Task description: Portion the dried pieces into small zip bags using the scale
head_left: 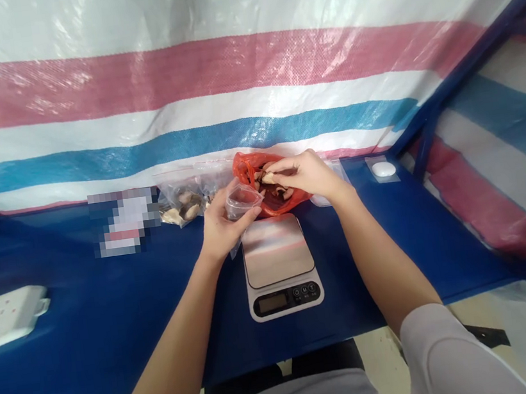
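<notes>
My left hand (222, 223) holds a small clear plastic bag (242, 198) with its mouth spread open, beside the red plastic bag. In the red plastic bag (288, 205) lie brown and pale dried slices, too small to name surely. Over that bag's opening, my right hand (302, 173) pinches one pale dried slice (267, 178) between its fingertips. Just in front of both hands sits a white kitchen scale (278, 253) with a bare metal plate; no digits are readable on its display.
Filled clear zip bags (181, 202) stand behind and left of my left hand. A white power strip (7, 318) lies at the far left, a white oval object (383, 169) at the right. Striped plastic sheeting (179, 72) hangs behind the blue table (93, 348).
</notes>
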Demonstrator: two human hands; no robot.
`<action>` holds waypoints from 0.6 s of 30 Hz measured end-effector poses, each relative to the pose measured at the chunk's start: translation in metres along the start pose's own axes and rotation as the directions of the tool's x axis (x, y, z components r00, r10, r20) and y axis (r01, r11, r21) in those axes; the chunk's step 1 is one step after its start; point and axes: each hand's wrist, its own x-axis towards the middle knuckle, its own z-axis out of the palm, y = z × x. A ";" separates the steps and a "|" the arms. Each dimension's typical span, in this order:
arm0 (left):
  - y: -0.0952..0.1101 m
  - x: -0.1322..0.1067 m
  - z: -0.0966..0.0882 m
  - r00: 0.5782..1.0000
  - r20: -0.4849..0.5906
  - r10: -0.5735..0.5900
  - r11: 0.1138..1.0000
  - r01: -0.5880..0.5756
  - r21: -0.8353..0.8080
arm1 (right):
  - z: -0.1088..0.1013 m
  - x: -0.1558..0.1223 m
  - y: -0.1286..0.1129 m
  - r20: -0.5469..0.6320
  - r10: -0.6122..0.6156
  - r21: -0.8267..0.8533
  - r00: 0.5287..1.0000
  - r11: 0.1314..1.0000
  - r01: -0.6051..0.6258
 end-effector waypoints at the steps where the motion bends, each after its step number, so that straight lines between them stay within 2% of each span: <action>1: -0.001 0.000 0.000 1.000 0.000 0.004 1.000 -0.004 0.003 | -0.001 -0.001 -0.003 -0.009 -0.007 0.036 1.000 0.999 0.008; 5: -0.001 0.000 -0.001 1.000 0.016 0.014 0.999 -0.014 0.039 | -0.004 -0.004 -0.017 -0.011 -0.051 0.106 0.999 0.993 0.051; 9: 0.001 0.000 -0.002 0.999 0.036 0.018 0.998 -0.020 0.055 | 0.001 -0.004 -0.032 0.035 -0.110 0.064 0.993 0.992 0.108; 13: 0.002 -0.001 -0.002 0.999 0.043 0.032 0.998 -0.034 0.050 | 0.011 -0.004 -0.044 0.093 -0.128 -0.088 0.987 0.987 0.136; 18: 0.001 -0.002 -0.001 0.997 0.062 0.049 0.998 -0.052 0.046 | 0.019 -0.003 -0.054 0.180 -0.091 -0.343 0.979 0.927 0.149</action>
